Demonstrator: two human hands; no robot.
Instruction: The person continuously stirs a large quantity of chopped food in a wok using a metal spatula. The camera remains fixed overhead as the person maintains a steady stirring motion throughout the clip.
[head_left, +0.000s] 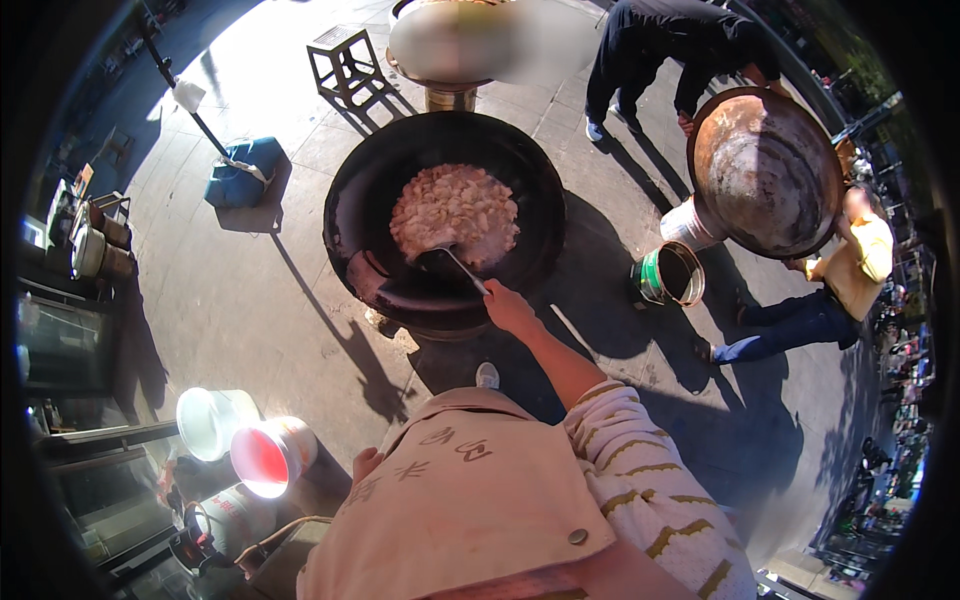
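My right hand grips the handle of a metal cooking spatula. The spatula's blade rests at the near edge of a pile of pale pinkish chopped food, perhaps meat or fat. That food lies in the middle of a large black wok, which stands on a low stove directly before me. Beside my beige apron hangs my left hand, mostly hidden by the cloth; its fingers cannot be made out.
Two people at the right hold a large rusty wok tilted up, with a green-labelled bucket near it. A black stool stands beyond my wok. Left are a weighted blue pole base, a white bucket, a red-lined bucket and a gas cylinder.
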